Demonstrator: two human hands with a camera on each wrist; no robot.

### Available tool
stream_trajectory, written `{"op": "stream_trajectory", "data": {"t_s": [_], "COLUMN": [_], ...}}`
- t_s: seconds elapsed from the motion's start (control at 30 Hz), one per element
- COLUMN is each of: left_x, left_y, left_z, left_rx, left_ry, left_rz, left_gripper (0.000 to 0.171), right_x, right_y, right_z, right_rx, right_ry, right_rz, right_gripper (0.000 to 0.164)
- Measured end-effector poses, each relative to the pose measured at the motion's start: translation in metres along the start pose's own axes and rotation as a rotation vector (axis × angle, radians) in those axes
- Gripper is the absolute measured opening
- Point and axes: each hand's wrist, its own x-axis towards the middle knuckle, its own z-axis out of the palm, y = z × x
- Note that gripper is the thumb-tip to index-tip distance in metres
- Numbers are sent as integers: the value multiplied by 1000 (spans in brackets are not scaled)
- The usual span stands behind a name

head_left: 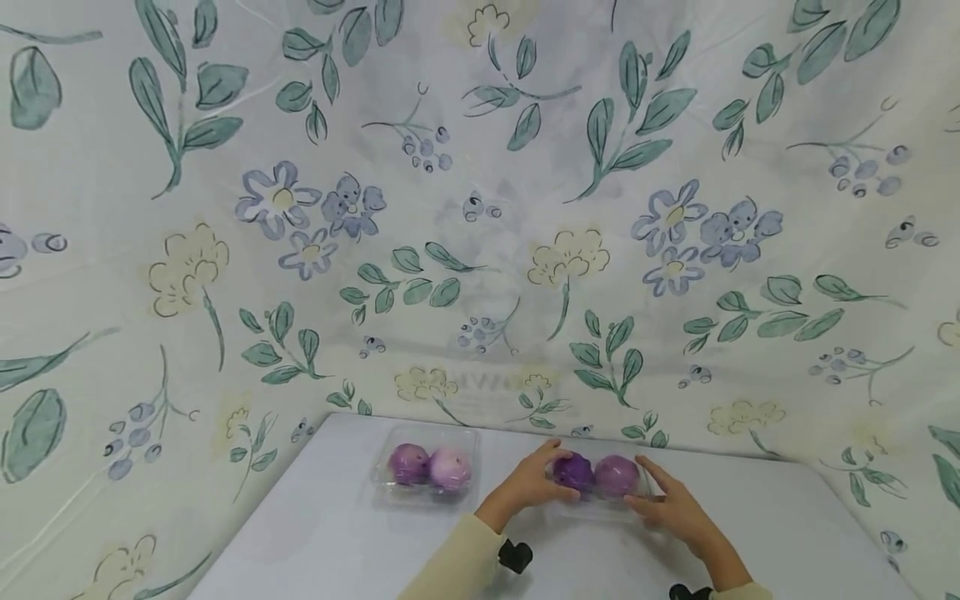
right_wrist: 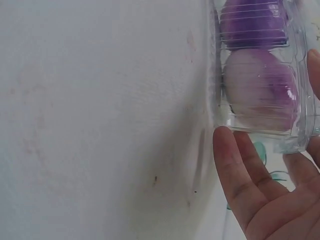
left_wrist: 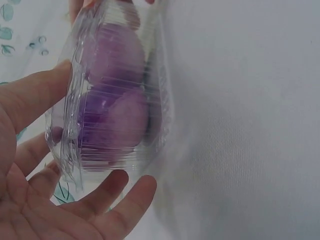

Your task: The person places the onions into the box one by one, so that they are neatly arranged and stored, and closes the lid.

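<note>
A clear plastic clamshell box (head_left: 597, 505) with two round purple things in it, one darker (head_left: 574, 472) and one paler (head_left: 617, 477), is at the back right of the white table. My left hand (head_left: 529, 482) grips its left end, thumb at the front edge and fingers around the end. The right hand (head_left: 673, 507) holds the opposite end in the same way. Up close in the left wrist view, ribbed walls of the box (left_wrist: 112, 162) show between thumb and fingers. In the right wrist view, fingertips (right_wrist: 223, 140) lie right at the box's end.
Left of my hands, a second clear clamshell box (head_left: 382, 479) stands on the white table (head_left: 315, 533), also with two round purple things (head_left: 408, 463). A flower-printed cloth (head_left: 480, 250) hangs behind the table's back edge and along its sides.
</note>
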Motion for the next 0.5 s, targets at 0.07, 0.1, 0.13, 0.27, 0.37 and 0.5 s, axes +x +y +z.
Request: {"op": "stream_trajectory", "data": {"t_s": [0.07, 0.1, 0.13, 0.27, 0.37, 0.5], "left_x": [-1, -2, -2, -3, -4, -10], "left_y": [-2, -2, -2, 1, 7, 23], "left_z": [-1, -2, -3, -10, -16, -25], "left_rx": [14, 30, 46, 122, 192, 260], "left_ry": [1, -1, -5, -30, -25, 5], "left_rz": [-1, -1, 3, 17, 22, -12], "left_gripper": [62, 62, 63, 67, 71, 77], "right_x": [2, 3, 4, 6, 5, -2], "right_y": [1, 1, 1, -5, -9, -9], "right_z": [2, 3, 4, 2, -4, -16], "right_rx": [-1, -7, -13, -53, -105, -220], "right_ry": [-4, -7, -12, -36, -53, -44], "right_rz": [3, -2, -7, -35, -68, -78], "right_gripper": [87, 87, 87, 85, 87, 92]}}
